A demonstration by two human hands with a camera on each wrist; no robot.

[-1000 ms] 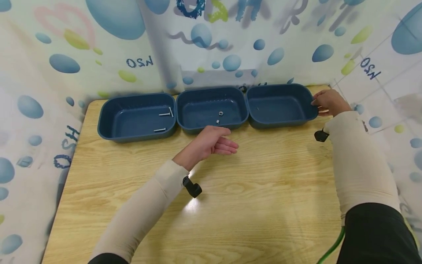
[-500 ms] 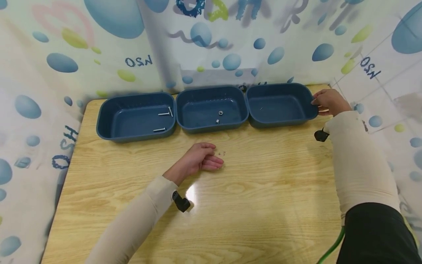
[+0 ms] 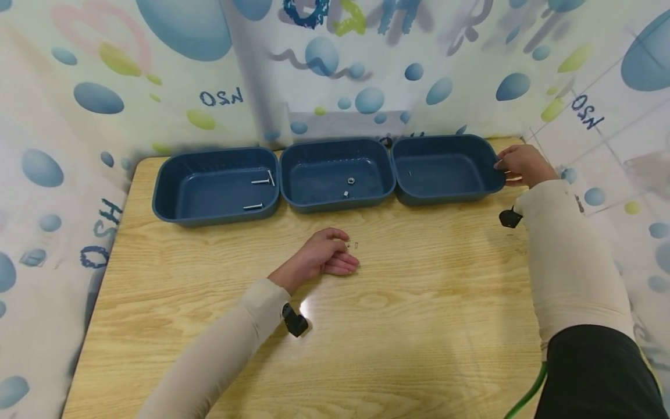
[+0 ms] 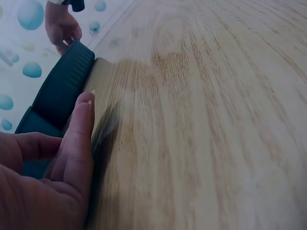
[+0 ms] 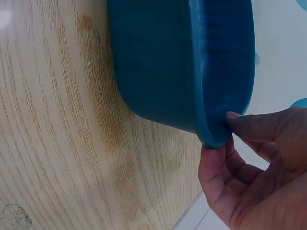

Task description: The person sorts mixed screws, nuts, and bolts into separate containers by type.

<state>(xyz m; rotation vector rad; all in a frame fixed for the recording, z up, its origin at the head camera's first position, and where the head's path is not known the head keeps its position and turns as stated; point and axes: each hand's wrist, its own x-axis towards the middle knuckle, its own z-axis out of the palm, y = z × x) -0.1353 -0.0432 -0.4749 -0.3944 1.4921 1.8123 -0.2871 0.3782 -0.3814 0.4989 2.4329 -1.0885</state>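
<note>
My right hand (image 3: 527, 164) pinches the outer rim of the right-hand blue plastic bin (image 3: 445, 195). In the right wrist view the thumb (image 5: 254, 125) lies inside that rim and the curled fingers outside. My left hand (image 3: 327, 254) is low over the wooden table (image 3: 408, 326), fingers fairly straight, nothing visible in its grasp. Just beyond its fingertips are tiny dark marks or bits (image 3: 356, 245), too small to identify. A small sliver (image 3: 410, 173) shows inside the right bin. The middle bin (image 3: 314, 205) contains a nut (image 3: 351, 181) and another small metal piece (image 3: 346, 194).
The left bin (image 3: 209, 220) holds several bolts (image 3: 253, 206) near its right end. All the bins stand in a row along the table's back edge, against a patterned curtain (image 3: 173, 75). A green cable (image 3: 527, 393) runs beside the right forearm.
My left hand has drawn back from the front of the middle bin, toward me and slightly left, and the tiny marks now show. My right hand stays on the bin rim.
</note>
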